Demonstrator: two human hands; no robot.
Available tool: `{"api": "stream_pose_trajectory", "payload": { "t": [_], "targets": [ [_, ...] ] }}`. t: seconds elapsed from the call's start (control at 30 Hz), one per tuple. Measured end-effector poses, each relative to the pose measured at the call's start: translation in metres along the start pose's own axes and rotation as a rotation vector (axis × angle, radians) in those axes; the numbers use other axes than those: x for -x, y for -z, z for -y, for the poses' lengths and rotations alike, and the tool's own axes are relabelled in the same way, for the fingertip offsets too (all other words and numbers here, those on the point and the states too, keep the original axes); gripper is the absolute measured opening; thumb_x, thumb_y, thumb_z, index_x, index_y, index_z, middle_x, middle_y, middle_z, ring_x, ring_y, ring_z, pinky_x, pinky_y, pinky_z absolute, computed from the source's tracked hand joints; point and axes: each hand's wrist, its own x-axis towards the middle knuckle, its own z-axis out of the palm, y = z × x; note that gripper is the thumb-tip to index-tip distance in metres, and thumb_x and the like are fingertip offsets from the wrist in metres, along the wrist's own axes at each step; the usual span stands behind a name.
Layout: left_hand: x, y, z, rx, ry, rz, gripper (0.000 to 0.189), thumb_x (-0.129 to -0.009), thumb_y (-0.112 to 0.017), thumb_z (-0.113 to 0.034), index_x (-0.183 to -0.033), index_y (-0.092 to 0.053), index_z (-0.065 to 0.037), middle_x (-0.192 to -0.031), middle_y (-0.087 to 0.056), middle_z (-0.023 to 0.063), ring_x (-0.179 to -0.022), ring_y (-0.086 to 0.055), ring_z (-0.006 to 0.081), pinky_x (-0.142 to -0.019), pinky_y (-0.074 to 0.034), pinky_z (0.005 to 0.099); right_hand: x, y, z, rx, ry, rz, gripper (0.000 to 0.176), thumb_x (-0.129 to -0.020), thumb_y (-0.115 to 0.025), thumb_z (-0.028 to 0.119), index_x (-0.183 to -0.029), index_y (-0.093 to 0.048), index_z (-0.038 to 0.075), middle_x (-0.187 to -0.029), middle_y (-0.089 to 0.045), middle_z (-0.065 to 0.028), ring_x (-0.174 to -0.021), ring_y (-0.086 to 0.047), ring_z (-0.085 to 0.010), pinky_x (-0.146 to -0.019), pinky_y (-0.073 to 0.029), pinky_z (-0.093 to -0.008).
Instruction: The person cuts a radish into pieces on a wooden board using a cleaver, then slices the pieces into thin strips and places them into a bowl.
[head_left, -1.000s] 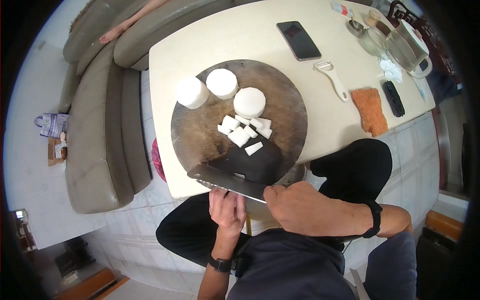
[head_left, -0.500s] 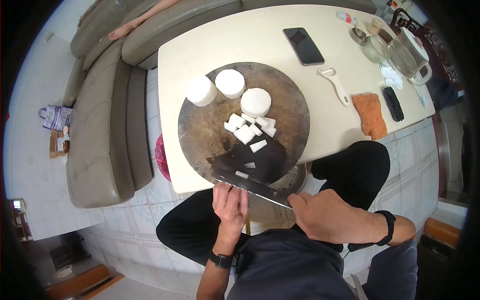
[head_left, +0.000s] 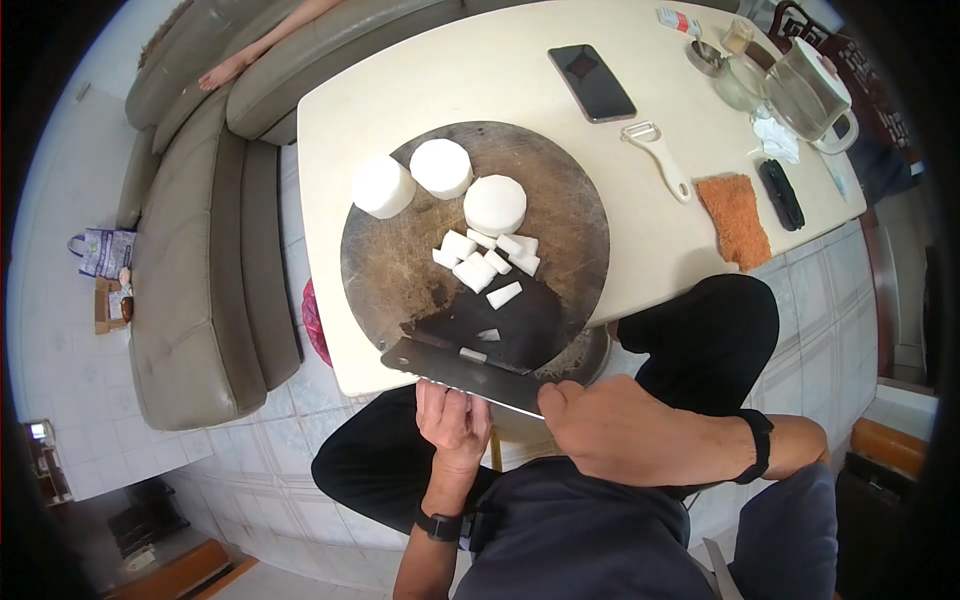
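My right hand (head_left: 610, 430) is closed around the handle end of a cleaver (head_left: 450, 375), whose wide dark blade slants across the near edge of a round wooden chopping board (head_left: 385, 275). Against the blade's lower edge are the bent fingers of my left hand (head_left: 455, 425); whatever they hold is hidden. A small white piece (head_left: 473, 355) clings to the blade. Beyond it lie a thin sliver (head_left: 488, 335) and several cut white chunks (head_left: 475, 271), probably white radish. Three thick white rounds stand farther back: a left one (head_left: 383, 187), a middle one (head_left: 441, 168) and a right one (head_left: 495, 205).
On the cream table (head_left: 480, 60) are a phone (head_left: 592, 83), a peeler (head_left: 657, 160), an orange cloth (head_left: 735, 220), a black case (head_left: 782, 195) and a clear jug (head_left: 808, 95). A sofa (head_left: 190, 290) runs along the left, with another person's foot (head_left: 222, 73) on it.
The cleaver has shifted left and tilted, so more of its broad face shows above my left fingers. My right hand has moved left with it. The white pieces stay put on the board.
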Motion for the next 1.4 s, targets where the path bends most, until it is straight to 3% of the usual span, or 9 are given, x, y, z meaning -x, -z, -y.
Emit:
{"api": "stream_pose_trajectory", "payload": {
  "t": [0.17,0.27,0.33,0.5,1.0,1.07,1.1,1.17,1.4],
  "targets": [
    [0.003,0.0,0.001,-0.013,0.011,0.003,0.023,-0.069,-0.069,0.007,-0.091,-0.063,0.003,-0.093,-0.063,0.0189,-0.085,-0.061,0.0395,-0.08,-0.05,0.0431,-0.021,-0.018,-0.009,0.039,0.059,-0.084,0.017,-0.067,-0.064,-0.002,-0.08,-0.057,-0.01,-0.069,-0.059,-0.0209,-0.062,-0.065,-0.0354,-0.054,-0.053,-0.0394],
    [0.0,0.0,-0.002,-0.004,0.015,-0.018,0.023,-0.069,-0.071,0.007,-0.091,-0.064,0.003,-0.093,-0.064,0.018,-0.086,-0.062,0.0382,-0.081,-0.051,0.0428,-0.027,-0.026,-0.014,0.087,0.082,-0.119,0.013,-0.075,-0.06,0.002,-0.083,-0.052,-0.005,-0.068,-0.059,-0.0188,-0.058,-0.063,-0.0347,-0.05,-0.049,-0.041],
    [-0.005,0.0,-0.005,-0.005,0.014,-0.027,0.023,-0.068,-0.075,0.009,-0.087,-0.065,0.001,-0.094,-0.064,0.0145,-0.086,-0.064,0.0338,-0.076,-0.053,0.04,-0.026,-0.025,-0.015,0.052,0.009,-0.12,0.012,-0.076,-0.059,0.003,-0.083,-0.053,-0.004,-0.069,-0.06,-0.0182,-0.059,-0.064,-0.0353,-0.05,-0.049,-0.0408],
    [-0.005,-0.003,-0.008,0.044,0.063,-0.059,0.02,-0.072,-0.074,0.009,-0.088,-0.066,0.001,-0.095,-0.067,0.0143,-0.088,-0.064,0.0319,-0.08,-0.052,0.0392,-0.013,-0.023,-0.019,0.033,-0.08,-0.112,0.014,-0.074,-0.062,0.005,-0.082,-0.055,-0.004,-0.07,-0.061,-0.0179,-0.063,-0.066,-0.0341,-0.055,-0.053,-0.0407],
    [0.006,-0.001,0.002,0.028,0.021,-0.013,0.025,-0.07,-0.068,0.005,-0.095,-0.064,0.006,-0.095,-0.064,0.0222,-0.086,-0.063,0.0428,-0.083,-0.051,0.0451,0.005,-0.005,0.004,0.012,-0.058,0.008,0.018,-0.07,-0.062,-0.002,-0.084,-0.051,-0.008,-0.071,-0.059,-0.0213,-0.058,-0.064,-0.0344,-0.05,-0.051,-0.0391],
    [-0.002,-0.003,-0.001,0.013,-0.013,-0.058,0.017,-0.065,-0.065,0.011,-0.078,-0.059,0.003,-0.084,-0.059,0.0172,-0.074,-0.058,0.036,-0.069,-0.05,0.0414,0.002,-0.006,0.004,0.002,-0.05,0.001,0.019,-0.07,-0.063,-0.002,-0.083,-0.052,-0.009,-0.071,-0.059,-0.0214,-0.058,-0.064,-0.0345,-0.05,-0.051,-0.0396],
    [0.001,-0.003,0.0,0.013,-0.012,-0.056,0.017,-0.065,-0.065,0.011,-0.078,-0.059,0.003,-0.084,-0.059,0.0172,-0.074,-0.058,0.036,-0.069,-0.05,0.0414,0.0,-0.005,0.003,0.004,-0.042,0.007,0.018,-0.07,-0.063,-0.002,-0.082,-0.052,-0.009,-0.071,-0.059,-0.0215,-0.059,-0.064,-0.0344,-0.05,-0.051,-0.0395],
    [0.008,-0.002,0.003,0.03,0.023,-0.029,0.024,-0.069,-0.067,0.006,-0.093,-0.064,0.006,-0.094,-0.064,0.0212,-0.086,-0.063,0.0412,-0.082,-0.051,0.0446,-0.004,-0.006,0.002,0.003,-0.035,0.014,0.017,-0.069,-0.063,-0.002,-0.082,-0.053,-0.009,-0.072,-0.059,-0.0216,-0.06,-0.064,-0.0343,-0.05,-0.051,-0.0394],
    [0.002,-0.002,-0.001,0.02,0.008,-0.054,0.024,-0.068,-0.071,0.009,-0.09,-0.063,0.004,-0.093,-0.064,0.0187,-0.085,-0.063,0.0379,-0.08,-0.051,0.0422,-0.032,-0.031,-0.012,0.067,0.074,-0.166,0.014,-0.075,-0.06,0.003,-0.083,-0.051,-0.005,-0.067,-0.057,-0.0174,-0.055,-0.062,-0.0326,-0.048,-0.048,-0.0397]
  ]
}}
